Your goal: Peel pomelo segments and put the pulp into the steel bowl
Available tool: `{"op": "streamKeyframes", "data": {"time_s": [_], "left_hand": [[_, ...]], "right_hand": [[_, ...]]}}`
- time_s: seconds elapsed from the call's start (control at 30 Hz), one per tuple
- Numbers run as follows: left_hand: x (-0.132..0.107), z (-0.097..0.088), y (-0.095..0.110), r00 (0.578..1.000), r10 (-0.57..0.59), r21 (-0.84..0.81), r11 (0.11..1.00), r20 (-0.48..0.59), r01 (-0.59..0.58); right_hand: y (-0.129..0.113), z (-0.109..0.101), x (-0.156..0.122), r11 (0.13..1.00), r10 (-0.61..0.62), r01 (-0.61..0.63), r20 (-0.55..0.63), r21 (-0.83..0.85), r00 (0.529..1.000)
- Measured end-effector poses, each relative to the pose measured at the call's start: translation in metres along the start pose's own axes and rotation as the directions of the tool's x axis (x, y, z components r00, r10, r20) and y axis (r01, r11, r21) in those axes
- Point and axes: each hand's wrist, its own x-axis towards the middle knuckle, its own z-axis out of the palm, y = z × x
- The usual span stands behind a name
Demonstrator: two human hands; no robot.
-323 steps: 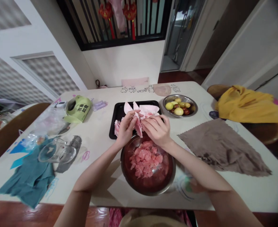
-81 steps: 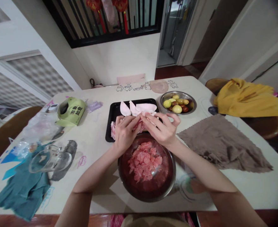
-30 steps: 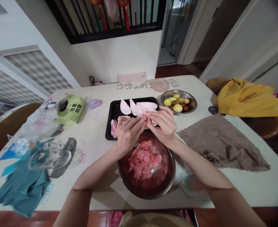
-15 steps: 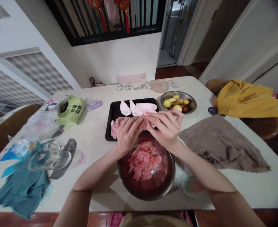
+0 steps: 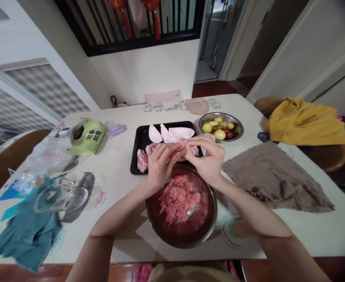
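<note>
My left hand (image 5: pixel 159 164) and my right hand (image 5: pixel 208 157) meet over the far rim of a steel bowl (image 5: pixel 212 219) and pinch a pink pomelo segment (image 5: pixel 179 152) between their fingertips. The bowl holds a heap of peeled pink pomelo flesh (image 5: pixel 179 197). Just beyond my hands lies a black tray (image 5: pixel 137 156) with pale pink peel pieces (image 5: pixel 172 133) and another pink segment (image 5: pixel 142 159) at its left side.
A small steel bowl of green and red fruits (image 5: pixel 221 127) stands right of the tray. A brown cloth (image 5: pixel 274 178) lies at right, a yellow cloth (image 5: pixel 306 124) on a chair. At left are a glass jug (image 5: pixel 59 195), teal cloth (image 5: pixel 28 230), green tissue pack (image 5: pixel 88 136) and plastic bags (image 5: pixel 51 156).
My hands stay together over the bowl, working the segment. My right fingers have curled in from a spread pose, and the segment on the tray's left shows more.
</note>
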Motion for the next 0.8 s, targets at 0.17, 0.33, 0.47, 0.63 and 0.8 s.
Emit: {"op": "streamKeyframes", "data": {"time_s": [0.17, 0.33, 0.47, 0.63, 0.8], "left_hand": [[0.0, 0.004, -0.002, 0.993, -0.106, -0.109, 0.988, 0.043, 0.11], [0.002, -0.001, -0.001, 0.994, -0.105, -0.067, 0.992, -0.025, 0.103], [0.002, 0.0, -0.007, 0.996, -0.093, 0.025, 0.995, 0.008, 0.093], [0.0, 0.005, -0.015, 0.99, -0.131, 0.025, 0.991, 0.056, 0.129], [0.0, 0.005, -0.012, 0.991, -0.122, 0.056, 0.991, 0.054, 0.119]], "right_hand": [[0.003, -0.002, 0.001, 0.997, 0.064, -0.064, 0.007, 0.034, 0.998], [0.004, -0.004, 0.003, 0.985, -0.082, 0.087, 0.039, -0.149, 0.996], [0.012, 0.003, -0.001, 0.968, -0.097, 0.117, 0.096, -0.224, 0.991], [0.017, 0.01, -0.005, 0.961, -0.135, 0.163, 0.139, -0.222, 0.981], [0.017, 0.01, -0.009, 0.905, -0.257, 0.29, 0.145, -0.31, 0.956]]}}
